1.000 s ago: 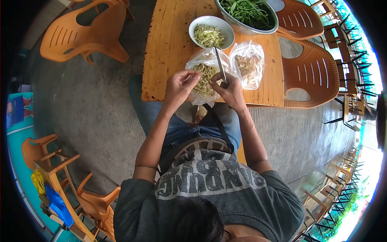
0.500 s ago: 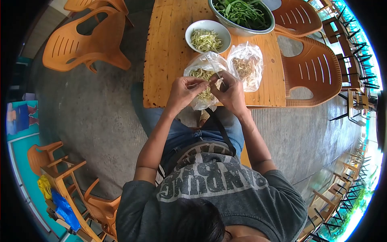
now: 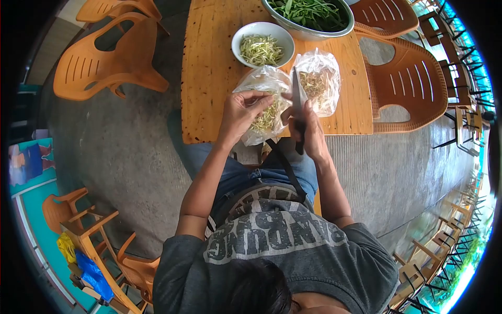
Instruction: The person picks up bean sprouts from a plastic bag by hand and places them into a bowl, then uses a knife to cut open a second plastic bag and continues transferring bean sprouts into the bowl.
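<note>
My right hand point(image 3: 312, 131) is wrapped round a small knife point(image 3: 297, 97), its blade pointing away from me over the table and its dark handle toward my lap. My left hand point(image 3: 243, 115) is closed in a pinch above an open clear plastic bag point(image 3: 261, 78) of bean sprouts point(image 3: 265, 118). Whatever sits between those left fingertips is too small to make out. Just right of the blade lies a second plastic bag point(image 3: 327, 65) with brownish sprout scraps point(image 3: 314, 86). Beyond the first bag stands a white bowl point(image 3: 236, 44) of pale sprouts point(image 3: 261, 49).
A metal basin point(image 3: 308, 32) of green leafy vegetables point(image 3: 308, 13) stands at the table's far end. The wooden table point(image 3: 209, 78) has its near edge at my lap. Orange plastic chairs point(image 3: 410, 83) flank it, with another chair point(image 3: 125, 57) out on the left.
My hands have moved apart. The right hand has swung right and turned the knife so its blade points away over the scrap bag; the left hand stays pinched above the sprouts.
</note>
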Demonstrator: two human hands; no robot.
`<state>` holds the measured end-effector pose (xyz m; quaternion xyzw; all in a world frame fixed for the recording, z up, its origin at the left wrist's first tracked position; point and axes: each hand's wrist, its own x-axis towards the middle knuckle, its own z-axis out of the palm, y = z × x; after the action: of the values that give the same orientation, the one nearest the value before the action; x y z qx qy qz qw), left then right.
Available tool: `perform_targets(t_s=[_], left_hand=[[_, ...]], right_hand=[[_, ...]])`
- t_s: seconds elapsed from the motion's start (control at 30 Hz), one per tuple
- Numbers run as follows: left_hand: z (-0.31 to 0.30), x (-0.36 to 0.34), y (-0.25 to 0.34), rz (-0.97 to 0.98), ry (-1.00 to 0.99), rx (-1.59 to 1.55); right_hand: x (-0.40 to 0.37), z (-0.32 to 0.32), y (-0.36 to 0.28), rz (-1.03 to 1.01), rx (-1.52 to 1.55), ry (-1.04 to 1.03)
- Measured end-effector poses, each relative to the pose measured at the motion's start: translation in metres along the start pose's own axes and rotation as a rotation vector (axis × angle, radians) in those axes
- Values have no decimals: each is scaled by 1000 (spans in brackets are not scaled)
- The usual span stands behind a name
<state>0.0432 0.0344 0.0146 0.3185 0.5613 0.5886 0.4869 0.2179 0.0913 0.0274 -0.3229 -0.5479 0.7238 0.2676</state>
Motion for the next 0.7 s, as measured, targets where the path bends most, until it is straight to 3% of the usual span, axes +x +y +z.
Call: perform_targets(t_s=[0.07, 0.27, 0.7], left_hand=[[10, 4, 1, 14, -22, -3], [30, 18, -8, 24, -94, 65], [31, 27, -2, 32, -229, 309]], right_hand=[[-5, -4, 4, 55, 47, -36], [-3, -18, 18, -49, 51, 18], [-7, -32, 17, -55, 16, 1]])
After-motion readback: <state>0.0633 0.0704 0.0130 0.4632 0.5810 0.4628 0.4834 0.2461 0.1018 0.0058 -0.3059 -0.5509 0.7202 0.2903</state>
